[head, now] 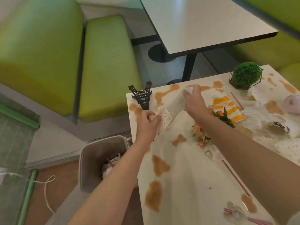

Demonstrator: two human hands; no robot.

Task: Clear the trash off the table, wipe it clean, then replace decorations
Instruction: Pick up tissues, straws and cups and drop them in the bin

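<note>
The white table [186, 176] is blotched with brown spills. My left hand [148, 121] pinches a dotted paper wrapper [164, 116] near the table's left edge. My right hand [193, 99] grips a crumpled white napkin [177, 99] at the far side. A black tower model [142, 96] stands at the far left corner. A green ball plant in a wire frame [246, 75] sits at the far right. An orange flower bunch [203, 133] lies under my right forearm. A grey trash bin [97, 159] with paper inside stands on the floor left of the table.
A striped orange-and-white wrapper [227, 109], crumpled tissues [258, 114], a pink roll [292, 103], pink straws [235, 177] and a printed cup [282, 127] litter the table. Green bench seats [105, 67] and a second table [203, 21] stand beyond. A white cord [47, 192] lies on the floor.
</note>
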